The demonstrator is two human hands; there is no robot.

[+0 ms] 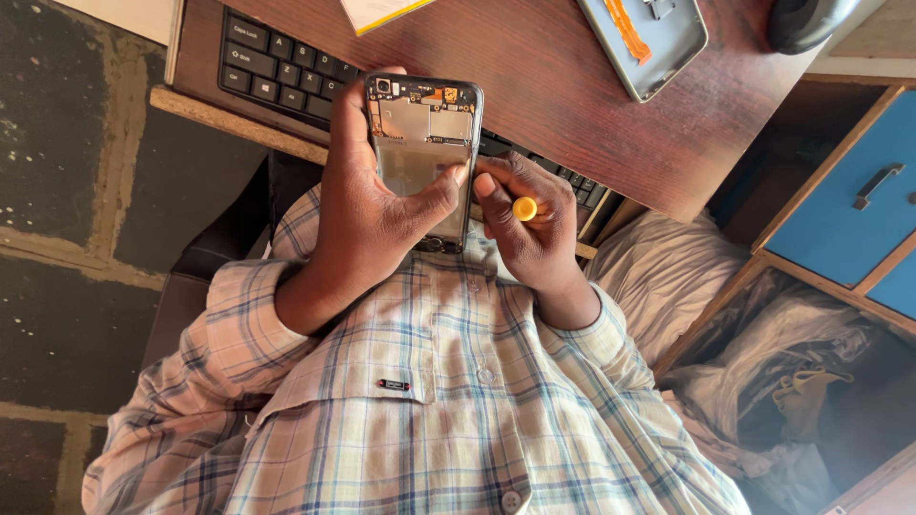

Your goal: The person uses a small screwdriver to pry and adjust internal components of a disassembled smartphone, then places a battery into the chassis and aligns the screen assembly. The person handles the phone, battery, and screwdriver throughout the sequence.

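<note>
Above the desk edge point(239, 124), left hand point(377, 205) grips opened phone point(425, 143); right hand point(530, 224) probably touching.

A dark reddish-brown wooden desk point(572, 105) is filling the upper middle of the view, with a pale wooden ledge point(239, 122) running along its near edge. A black keyboard point(277, 69) is lying on it at the left, partly hidden behind what is held in front of it, while a grey phone back cover point(658, 43) with an orange strip is sitting toward the right. A dark rounded object point(806, 21), possibly a mouse, is resting at the far right corner, and a pale yellow-edged card or booklet point(380, 11) is lying at the top edge.
</note>
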